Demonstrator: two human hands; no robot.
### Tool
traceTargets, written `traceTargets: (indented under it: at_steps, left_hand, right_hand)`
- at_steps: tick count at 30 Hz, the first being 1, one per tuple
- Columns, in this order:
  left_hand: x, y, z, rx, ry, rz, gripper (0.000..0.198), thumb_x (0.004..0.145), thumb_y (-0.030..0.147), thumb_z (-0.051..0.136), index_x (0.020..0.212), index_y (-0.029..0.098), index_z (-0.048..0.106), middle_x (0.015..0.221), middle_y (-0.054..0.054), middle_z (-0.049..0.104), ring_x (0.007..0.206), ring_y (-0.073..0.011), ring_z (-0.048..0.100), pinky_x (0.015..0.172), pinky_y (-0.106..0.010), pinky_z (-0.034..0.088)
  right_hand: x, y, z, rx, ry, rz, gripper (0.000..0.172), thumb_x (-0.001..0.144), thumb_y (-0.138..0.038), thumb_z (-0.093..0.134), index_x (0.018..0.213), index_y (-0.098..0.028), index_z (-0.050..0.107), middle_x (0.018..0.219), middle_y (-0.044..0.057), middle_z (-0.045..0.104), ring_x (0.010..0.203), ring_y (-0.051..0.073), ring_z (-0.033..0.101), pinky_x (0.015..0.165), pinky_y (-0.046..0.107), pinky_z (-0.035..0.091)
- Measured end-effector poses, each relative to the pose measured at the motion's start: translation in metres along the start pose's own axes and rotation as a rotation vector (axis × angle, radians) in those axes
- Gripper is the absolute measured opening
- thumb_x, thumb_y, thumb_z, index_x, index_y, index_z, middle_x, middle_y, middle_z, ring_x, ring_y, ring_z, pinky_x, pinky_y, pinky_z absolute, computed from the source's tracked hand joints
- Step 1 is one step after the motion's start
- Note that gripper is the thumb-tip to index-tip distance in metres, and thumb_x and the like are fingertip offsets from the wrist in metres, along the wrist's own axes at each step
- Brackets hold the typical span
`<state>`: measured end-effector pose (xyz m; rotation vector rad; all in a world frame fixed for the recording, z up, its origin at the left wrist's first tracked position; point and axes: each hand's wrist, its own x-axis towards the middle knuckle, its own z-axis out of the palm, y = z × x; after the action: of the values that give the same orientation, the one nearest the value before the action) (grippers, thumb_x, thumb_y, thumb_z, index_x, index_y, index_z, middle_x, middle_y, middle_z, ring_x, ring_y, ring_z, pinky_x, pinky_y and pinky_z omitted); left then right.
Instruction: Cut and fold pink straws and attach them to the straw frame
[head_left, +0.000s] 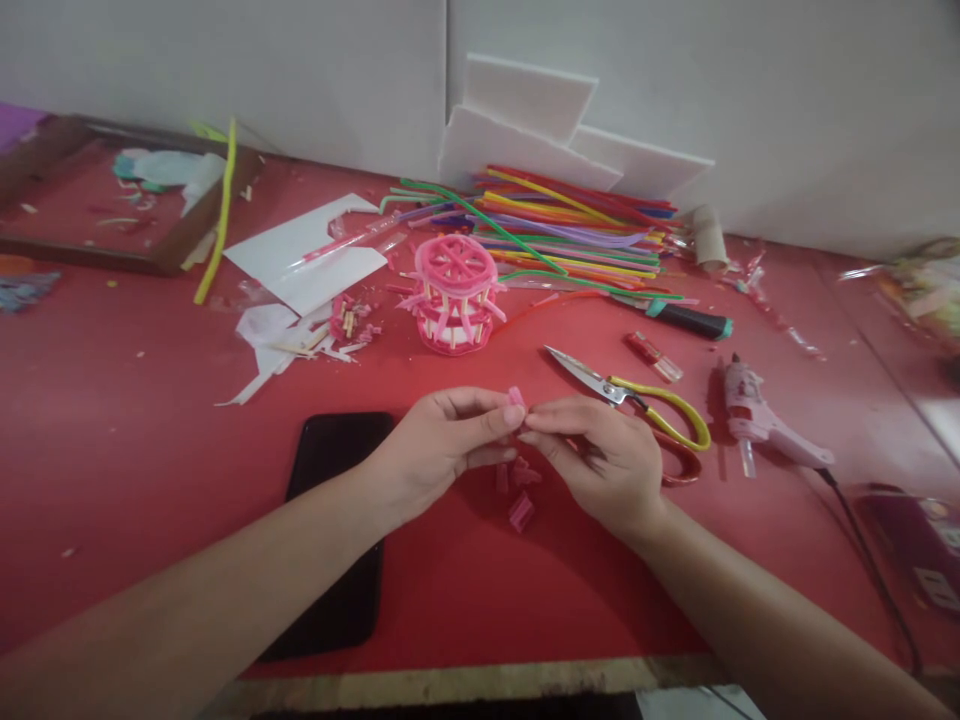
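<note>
Between my two hands is a small pink piece, perhaps folded pipe cleaner [515, 397]. The thumb and fingers of my left hand [442, 445] pinch it, and its top pokes up above them. My right hand [611, 462] meets it from the other side, fingertips pressed together at its lower end, partly hidden. Several short pink pieces [521, 510] lie on the red table just below. Behind my hands stands a round pink cage-like craft [455, 295] with small sticks as uprights. Scissors [600, 385] with yellow and red handles lie open beyond my right hand.
A black phone [341, 440] lies under my left forearm. To the right are a pink glue gun [765, 420] with its cord and a black-handled cutter [690, 318]. Colourful pipe cleaners [570, 225] are heaped at the back, near white foam sheets [525, 140]. Scraps [349, 325] and a wooden frame [90, 250] are left.
</note>
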<state>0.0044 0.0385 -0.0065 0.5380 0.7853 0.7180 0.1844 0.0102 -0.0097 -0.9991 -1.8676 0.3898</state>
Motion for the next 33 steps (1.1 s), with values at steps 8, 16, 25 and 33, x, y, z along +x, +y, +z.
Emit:
traceTargets:
  at_steps: [8,16,25,33]
  left_hand:
    - [-0.003,-0.001,0.002,0.01,-0.028,-0.012,0.013,0.071,0.026,0.085,0.072,0.017,0.076,0.073,0.003,0.071,0.07,-0.0076,0.068,0.067,-0.017,0.06]
    - [-0.002,-0.004,-0.002,0.04,-0.006,-0.002,0.014,0.07,0.029,0.086,0.072,0.019,0.076,0.074,0.003,0.073,0.07,-0.0075,0.069,0.07,-0.019,0.06]
    - [-0.002,-0.003,-0.001,0.041,0.013,0.047,0.018,0.068,0.028,0.087,0.076,0.019,0.074,0.078,0.004,0.07,0.073,-0.0084,0.068,0.07,-0.021,0.061]
    - [-0.001,-0.007,0.0,0.147,0.03,0.094,0.031,0.066,0.036,0.087,0.075,0.014,0.068,0.067,0.003,0.067,0.062,-0.0076,0.063,0.063,-0.02,0.058]
  right_hand:
    - [0.001,-0.002,-0.001,-0.051,0.026,-0.063,0.008,0.086,-0.014,0.071,0.088,-0.021,0.07,0.081,0.001,0.076,0.073,0.013,0.073,0.071,0.023,0.061]
    - [0.002,-0.002,-0.003,-0.096,0.024,-0.117,0.009,0.086,-0.013,0.071,0.089,-0.022,0.071,0.08,0.002,0.076,0.071,0.014,0.072,0.068,0.025,0.061]
    - [0.008,0.004,-0.004,0.006,-0.081,-0.094,0.005,0.085,-0.017,0.072,0.088,-0.02,0.069,0.084,0.003,0.074,0.079,0.014,0.071,0.075,0.026,0.058]
    - [0.086,0.085,-0.026,-0.608,-0.271,0.042,0.023,0.092,-0.016,0.052,0.107,-0.015,0.07,0.1,0.009,0.076,0.093,0.023,0.07,0.083,0.036,0.055]
